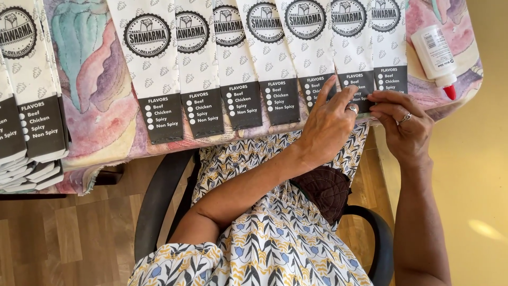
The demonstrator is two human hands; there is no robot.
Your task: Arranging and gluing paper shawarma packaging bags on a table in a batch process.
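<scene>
A row of long white paper sleeves (241, 58) lies side by side across the table from ten to two o'clock. Each carries a round black seal (146, 35) near the top and a black rectangular panel (203, 112) with white dots at the bottom edge. A stack of like sleeves (29, 106) sits at nine o'clock. A white glue bottle (435, 54) with a white label and red tip lies at two o'clock.

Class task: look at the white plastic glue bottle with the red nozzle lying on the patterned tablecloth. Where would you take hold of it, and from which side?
Grip the white plastic glue bottle across its wide labelled body, coming from above with the right hand, which is nearest. It lies flat on the patterned tablecloth, its red nozzle pointing toward the table edge, so both long sides look open.
</scene>
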